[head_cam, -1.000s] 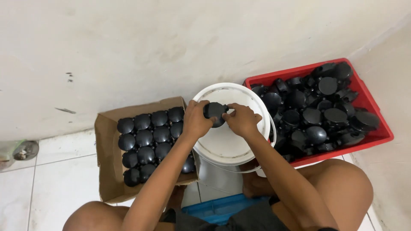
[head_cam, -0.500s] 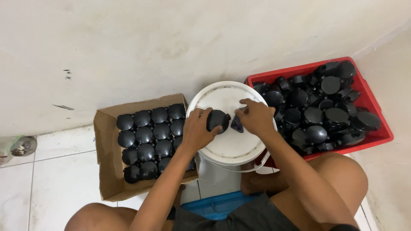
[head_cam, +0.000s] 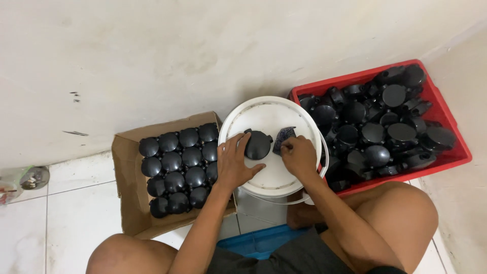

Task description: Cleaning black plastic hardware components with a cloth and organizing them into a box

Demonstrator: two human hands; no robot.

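Observation:
My left hand (head_cam: pixel 234 163) rests on the white bucket lid (head_cam: pixel 269 175), its fingers around a round black plastic box (head_cam: pixel 257 144) that lies on the lid. My right hand (head_cam: pixel 299 156) is beside it on the lid, fingertips pinching a small dark crumpled piece (head_cam: pixel 284 137), which looks like a cloth or wrapper. The two hands sit a few centimetres apart.
A cardboard box (head_cam: pixel 127 203) at left holds rows of the same black round boxes (head_cam: pixel 178 167). A red crate (head_cam: pixel 459 152) at right is heaped with several more. A blue crate (head_cam: pixel 258 243) lies between my knees. The wall is close behind; a small object (head_cam: pixel 23 180) lies far left.
My left hand has lowered the black box onto the lid. My right hand let go of that box, reached right, then drew back toward me holding the small dark piece.

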